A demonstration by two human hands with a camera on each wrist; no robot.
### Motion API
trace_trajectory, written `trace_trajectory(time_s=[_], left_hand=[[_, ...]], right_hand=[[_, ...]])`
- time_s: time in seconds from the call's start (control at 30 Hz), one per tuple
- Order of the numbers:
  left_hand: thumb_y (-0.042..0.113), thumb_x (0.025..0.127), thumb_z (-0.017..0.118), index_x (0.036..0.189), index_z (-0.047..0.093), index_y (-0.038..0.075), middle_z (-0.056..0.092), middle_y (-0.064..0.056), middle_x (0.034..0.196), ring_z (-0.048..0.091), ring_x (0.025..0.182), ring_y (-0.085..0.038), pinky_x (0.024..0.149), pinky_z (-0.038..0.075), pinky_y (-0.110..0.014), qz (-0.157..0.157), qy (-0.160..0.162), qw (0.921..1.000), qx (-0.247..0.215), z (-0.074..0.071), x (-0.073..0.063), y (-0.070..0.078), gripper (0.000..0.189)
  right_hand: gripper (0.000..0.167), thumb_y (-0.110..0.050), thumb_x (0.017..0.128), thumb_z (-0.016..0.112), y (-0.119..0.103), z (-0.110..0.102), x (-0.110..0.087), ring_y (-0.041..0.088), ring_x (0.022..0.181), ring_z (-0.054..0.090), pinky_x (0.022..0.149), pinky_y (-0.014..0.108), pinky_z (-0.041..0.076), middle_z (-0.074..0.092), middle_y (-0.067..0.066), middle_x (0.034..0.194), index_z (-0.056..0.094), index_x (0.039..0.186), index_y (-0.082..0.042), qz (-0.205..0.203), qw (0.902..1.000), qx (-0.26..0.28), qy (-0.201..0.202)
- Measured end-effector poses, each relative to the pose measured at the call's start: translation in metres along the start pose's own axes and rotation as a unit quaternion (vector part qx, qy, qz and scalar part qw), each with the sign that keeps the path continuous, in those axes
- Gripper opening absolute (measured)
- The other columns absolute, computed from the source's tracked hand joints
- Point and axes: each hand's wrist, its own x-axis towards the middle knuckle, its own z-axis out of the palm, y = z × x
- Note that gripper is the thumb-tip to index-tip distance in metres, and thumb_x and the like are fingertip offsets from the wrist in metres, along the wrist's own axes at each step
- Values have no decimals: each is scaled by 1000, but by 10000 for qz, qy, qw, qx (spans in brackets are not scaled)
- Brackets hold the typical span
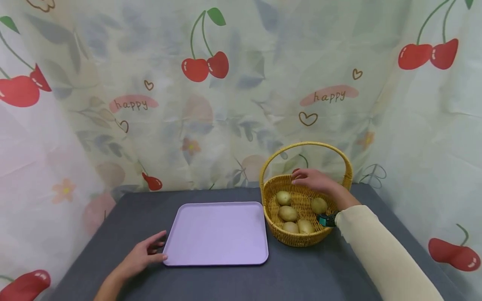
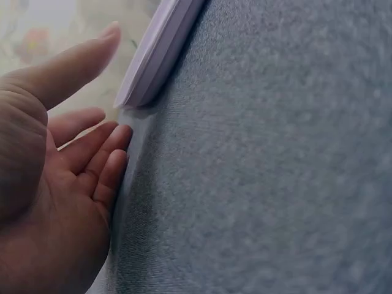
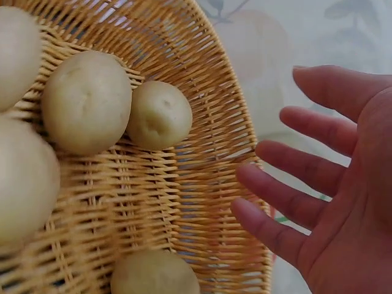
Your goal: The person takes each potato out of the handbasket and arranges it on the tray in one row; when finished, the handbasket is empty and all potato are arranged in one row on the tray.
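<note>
Over the wicker basket [image 1: 283, 233] at the right, my right hand [image 1: 309, 180] hangs with relaxed fingers and nothing in them. Several potatoes [image 1: 288, 213] lie in the basket, and the right wrist view shows one potato [image 3: 160, 114] near the woven wall with the right hand [image 3: 324, 177] beyond the rim. My left hand [image 1: 142, 256] is beside the lilac tray [image 1: 218, 234], its thumb at the near left corner. In the left wrist view the left hand [image 2: 67, 165] has loosely bent fingers just beside the tray's edge [image 2: 160, 58], holding nothing.
A dark grey cloth [image 1: 211, 284] covers the table. The basket's tall handle [image 1: 306, 143] arches over its opening, close to the right forearm. A patterned curtain [image 1: 241, 104] hangs behind the table and along both sides.
</note>
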Motion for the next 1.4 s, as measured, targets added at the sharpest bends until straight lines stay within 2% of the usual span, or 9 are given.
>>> trace_trajectory(time_s=[0.13,0.33,0.47,0.6,0.7,0.9,1.03,1.2,1.4], left_hand=[[25,85,76,146,39,-3,47,-28,139,49,122,-39,97,41,-49,-71,-257,9991,344,2,0,1,77],[29,82,78,147,39,1,39,-27,146,38,131,-43,104,29,-60,-294,-315,9984,372,6,0,5,81],[27,80,79,147,40,2,45,-25,142,43,126,-39,102,34,-54,-313,-196,9986,369,8,2,6,81],[25,78,81,146,42,3,52,-21,134,49,118,-33,97,38,-46,-319,-53,9988,381,9,6,5,81],[25,77,82,145,44,3,55,-18,129,50,114,-31,95,39,-44,-390,22,9985,394,10,7,5,82],[24,76,83,144,45,3,56,-17,126,50,111,-31,95,38,-47,-571,126,9973,440,9,6,6,81],[25,76,83,145,45,4,55,-18,129,49,113,-31,96,37,-49,-643,150,9970,404,9,5,8,81],[24,77,83,145,44,3,52,-21,134,48,117,-33,98,37,-50,-556,104,9979,315,8,4,7,81],[24,78,82,145,45,4,51,-22,136,49,116,-32,95,39,-45,-401,-37,9985,369,7,1,4,79]], right_hand=[[50,-30,100,54,5,8,15,40,120,50,88,49,48,51,23,135,48,138,1,248,9993,221,-163],[47,-23,100,55,10,23,32,44,116,52,88,53,47,53,25,130,49,134,8,91,9986,453,-276],[44,-20,98,58,15,36,40,36,109,57,83,48,50,57,23,126,52,131,8,104,9993,181,-306],[41,-16,95,61,19,46,46,30,101,58,80,42,50,60,22,123,56,128,8,3,9981,-434,-448],[40,-11,91,62,19,50,49,29,104,57,86,43,47,61,20,123,58,127,6,-125,9939,-867,-675],[46,-5,85,63,11,55,51,28,105,51,92,46,42,58,17,127,58,131,0,35,9898,-1102,-899],[48,-4,86,63,8,57,50,31,112,51,95,48,40,56,18,131,57,133,-2,15,9872,-1338,-868],[47,-2,84,65,7,58,51,35,118,50,99,49,38,57,18,130,60,130,-2,-151,9844,-1579,-765],[46,-5,84,69,13,58,48,33,115,53,96,47,41,59,17,127,61,129,-3,-268,9822,-1743,-651]])
